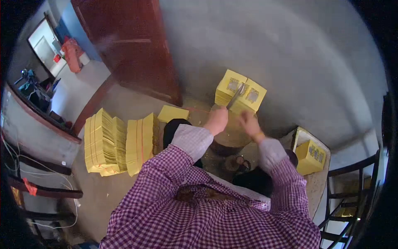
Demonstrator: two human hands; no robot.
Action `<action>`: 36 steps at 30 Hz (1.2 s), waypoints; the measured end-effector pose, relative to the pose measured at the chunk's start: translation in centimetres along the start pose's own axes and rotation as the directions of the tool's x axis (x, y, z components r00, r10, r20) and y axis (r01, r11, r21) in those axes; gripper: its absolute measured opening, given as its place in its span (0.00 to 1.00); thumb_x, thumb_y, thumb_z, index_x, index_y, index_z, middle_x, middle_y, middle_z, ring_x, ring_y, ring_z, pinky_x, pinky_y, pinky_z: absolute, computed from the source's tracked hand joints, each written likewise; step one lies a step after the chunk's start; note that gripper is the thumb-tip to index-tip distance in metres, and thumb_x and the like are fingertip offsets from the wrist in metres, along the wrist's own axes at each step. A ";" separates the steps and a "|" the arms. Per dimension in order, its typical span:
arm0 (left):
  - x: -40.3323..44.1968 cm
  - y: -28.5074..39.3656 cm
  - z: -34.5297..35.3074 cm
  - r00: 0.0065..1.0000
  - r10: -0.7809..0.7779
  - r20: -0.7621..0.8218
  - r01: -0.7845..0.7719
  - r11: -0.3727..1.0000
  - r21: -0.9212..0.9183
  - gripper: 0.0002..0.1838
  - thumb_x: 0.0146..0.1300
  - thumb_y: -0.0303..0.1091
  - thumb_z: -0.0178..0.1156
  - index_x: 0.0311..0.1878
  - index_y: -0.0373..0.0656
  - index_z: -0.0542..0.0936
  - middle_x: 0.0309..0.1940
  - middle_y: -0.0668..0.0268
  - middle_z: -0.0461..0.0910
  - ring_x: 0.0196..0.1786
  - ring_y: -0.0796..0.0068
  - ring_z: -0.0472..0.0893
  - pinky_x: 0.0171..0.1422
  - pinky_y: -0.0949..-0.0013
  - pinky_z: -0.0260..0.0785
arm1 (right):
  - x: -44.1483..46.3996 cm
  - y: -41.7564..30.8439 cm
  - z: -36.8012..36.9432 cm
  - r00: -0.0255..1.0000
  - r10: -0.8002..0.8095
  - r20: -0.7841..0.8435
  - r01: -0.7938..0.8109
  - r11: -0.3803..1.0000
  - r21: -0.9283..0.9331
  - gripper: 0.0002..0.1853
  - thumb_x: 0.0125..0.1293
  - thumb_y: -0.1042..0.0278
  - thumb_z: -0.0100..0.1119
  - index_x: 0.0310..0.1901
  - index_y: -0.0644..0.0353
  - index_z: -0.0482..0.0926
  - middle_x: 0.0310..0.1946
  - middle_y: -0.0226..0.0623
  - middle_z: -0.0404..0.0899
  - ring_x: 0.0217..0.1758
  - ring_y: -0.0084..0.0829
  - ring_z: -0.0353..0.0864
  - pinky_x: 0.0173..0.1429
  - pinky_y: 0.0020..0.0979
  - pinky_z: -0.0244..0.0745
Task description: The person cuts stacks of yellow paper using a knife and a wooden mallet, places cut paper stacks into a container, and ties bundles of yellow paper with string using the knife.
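My left hand is closed round the handle end of a knife-like metal tool, whose shiny blade points up and to the right. The blade lies across a stack of yellow paper with grey printed patches, against the wall. To its right, my right hand hovers over a round wooden block. Its fingers look bent but are smeared, and I cannot tell whether they hold anything. A thin red string runs along the floor toward my left hand.
Tied bundles of yellow paper stand on the floor at left, with another bundle and a flat yellow block nearby. At right, a printed yellow stack rests on a low table. A dark chair and a red door flank the area.
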State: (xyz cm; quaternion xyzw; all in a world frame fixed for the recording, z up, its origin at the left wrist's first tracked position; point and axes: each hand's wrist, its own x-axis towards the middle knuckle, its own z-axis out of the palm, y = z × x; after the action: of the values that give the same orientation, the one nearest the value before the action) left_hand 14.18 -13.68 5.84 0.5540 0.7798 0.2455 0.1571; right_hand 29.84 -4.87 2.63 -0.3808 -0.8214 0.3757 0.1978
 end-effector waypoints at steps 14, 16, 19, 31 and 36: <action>-0.4 -1.6 4.9 0.989 -0.091 -0.116 0.065 0.977 -0.205 0.14 0.65 0.39 0.44 0.37 0.35 0.70 0.26 0.45 0.77 0.32 0.44 0.77 0.36 0.47 0.68 | -14.3 6.2 4.3 0.638 0.361 0.680 -0.096 0.914 -0.395 0.16 0.57 0.59 0.55 0.38 0.65 0.76 0.32 0.42 0.78 0.35 0.36 0.78 0.39 0.36 0.72; 0.0 -1.4 4.5 0.985 -0.127 -0.120 0.090 0.958 -0.272 0.15 0.65 0.39 0.44 0.36 0.35 0.71 0.25 0.45 0.77 0.32 0.44 0.77 0.36 0.48 0.69 | -16.2 6.8 4.1 0.646 0.368 0.669 -0.285 0.929 -0.236 0.14 0.56 0.61 0.55 0.36 0.65 0.76 0.31 0.40 0.78 0.34 0.35 0.78 0.38 0.35 0.72; 0.4 -1.7 4.2 0.989 -0.150 0.000 0.146 0.958 -0.248 0.19 0.64 0.41 0.38 0.45 0.35 0.68 0.37 0.41 0.76 0.42 0.41 0.75 0.46 0.45 0.65 | -19.8 7.1 3.2 0.617 0.410 0.672 -0.620 0.779 0.093 0.11 0.56 0.65 0.55 0.34 0.64 0.77 0.28 0.38 0.77 0.32 0.33 0.78 0.35 0.34 0.72; 0.5 -1.7 5.2 0.992 -0.127 -0.022 0.121 0.976 -0.181 0.17 0.66 0.40 0.39 0.45 0.36 0.69 0.36 0.39 0.76 0.43 0.42 0.76 0.48 0.47 0.66 | -18.4 -18.0 -14.0 0.895 0.136 -0.425 0.086 0.881 0.464 0.23 0.55 0.76 0.55 0.53 0.62 0.62 0.25 0.33 0.71 0.19 0.23 0.71 0.20 0.22 0.67; 0.0 -0.5 4.7 0.980 -0.188 -0.071 0.168 0.960 -0.225 0.17 0.65 0.39 0.40 0.44 0.35 0.72 0.34 0.41 0.76 0.41 0.43 0.77 0.45 0.46 0.67 | -3.8 -5.1 -8.1 0.410 -0.406 -0.817 0.381 0.890 -0.251 0.18 0.52 0.69 0.63 0.43 0.67 0.73 0.29 0.39 0.75 0.25 0.28 0.75 0.31 0.30 0.72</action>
State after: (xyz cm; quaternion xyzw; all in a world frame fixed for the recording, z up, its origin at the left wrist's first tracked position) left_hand 16.22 -12.79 1.71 0.4491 0.8013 0.3394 0.2026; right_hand 34.76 -6.23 11.57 -0.3137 -0.6867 0.0720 0.6518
